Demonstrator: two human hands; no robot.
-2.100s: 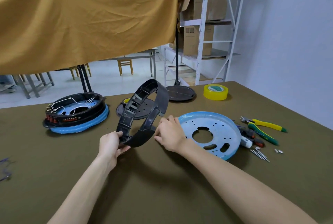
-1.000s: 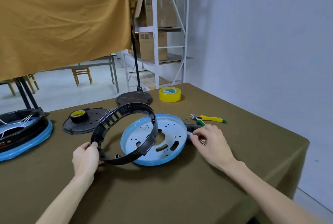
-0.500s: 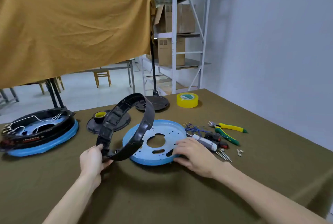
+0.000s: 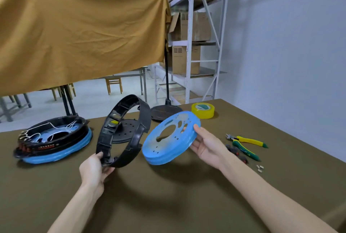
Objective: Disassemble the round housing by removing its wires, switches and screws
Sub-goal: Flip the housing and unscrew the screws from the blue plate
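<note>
Both hands are occupied and raised off the counter (image 4: 187, 204). Left hand (image 4: 93, 171) grips the lower edge of the black housing ring (image 4: 121, 131), fingers curled round its rim, holding it on edge and tilted. Right hand (image 4: 206, 144) holds the blue perforated plate (image 4: 168, 137) by its right rim, thumb on top, fingers beneath, plate tilted and clear of the cloth, just beside the ring. Separating the two likely frees each for sorting. A second, still-wired housing (image 4: 52, 139) sits at left; cutters (image 4: 247, 142) and loose screws (image 4: 260, 168) lie at right, within reach.
</note>
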